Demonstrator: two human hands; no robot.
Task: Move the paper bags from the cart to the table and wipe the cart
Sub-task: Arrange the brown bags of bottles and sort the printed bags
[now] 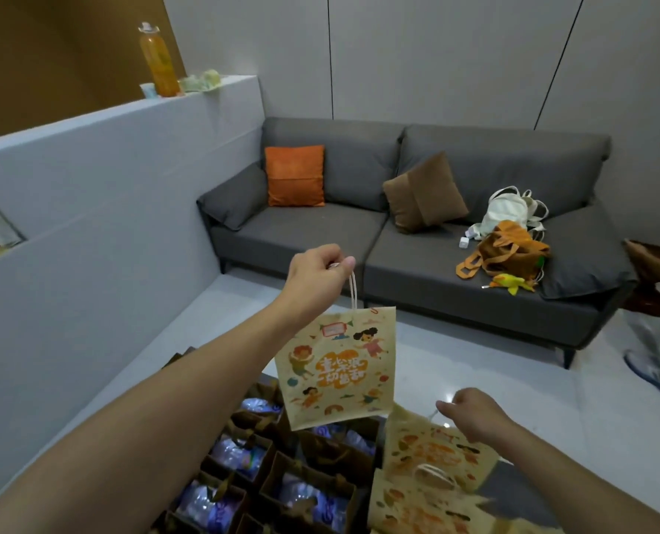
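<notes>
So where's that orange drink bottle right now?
The orange drink bottle stands upright on top of the grey partition wall at the upper left of the head view, beside some crumpled pale cloth.

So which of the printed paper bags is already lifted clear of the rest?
The printed bag hanging by its rope handle from the left hand; the right hand's bag is still down among the others.

A grey sofa point(417, 225) stands against a pale panelled wall point(436, 55) split by thin dark seams. On it sit an orange cushion point(294, 175), a brown cushion point(424, 192), a white backpack point(511, 210) and an orange cloth bag point(509, 250). A low grey partition point(101, 179) runs along the left, carrying an orange drink bottle point(159, 61) on top. The floor point(474, 375) is glossy and light.
</notes>
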